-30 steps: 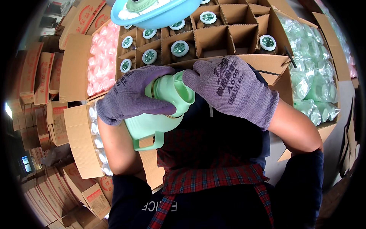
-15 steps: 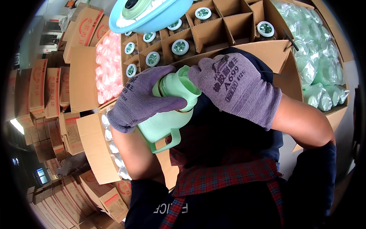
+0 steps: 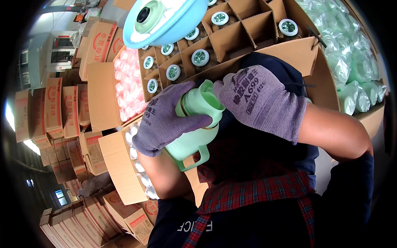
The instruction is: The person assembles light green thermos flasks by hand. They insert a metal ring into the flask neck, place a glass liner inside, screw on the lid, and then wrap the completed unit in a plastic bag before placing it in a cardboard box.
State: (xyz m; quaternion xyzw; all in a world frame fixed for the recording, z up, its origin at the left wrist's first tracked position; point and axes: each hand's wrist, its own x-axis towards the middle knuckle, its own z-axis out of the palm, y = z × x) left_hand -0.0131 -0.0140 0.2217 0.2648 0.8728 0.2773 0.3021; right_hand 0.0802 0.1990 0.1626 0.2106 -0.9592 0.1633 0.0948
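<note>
A pale green thermos jug (image 3: 191, 141) with a handle and a pouring lip is tilted in front of my body. My gloved left hand (image 3: 171, 113) is closed round its neck, beside a thin gold-coloured ring. At the jug's mouth my gloved right hand (image 3: 260, 99) has its fingers curled together against the rim. Whether those fingers pinch anything is hidden. Beyond the hands, a divided carton (image 3: 237, 43) holds several bottles with white-rimmed tops (image 3: 200, 57). A light blue basin (image 3: 175, 31) sits over its far left part, with a green lid (image 3: 149, 16) and white pieces inside.
To the left stand an open carton of pink wrapped pieces (image 3: 129, 84) and one of clear wrapped pieces (image 3: 142, 178). Green plastic-wrapped parts (image 3: 355, 66) fill a carton at the right. Stacked cartons (image 3: 53, 107) line the far left.
The whole view has shifted, so the surroundings sit further right and slightly lower. Both hands keep nearly the same hold at the jug.
</note>
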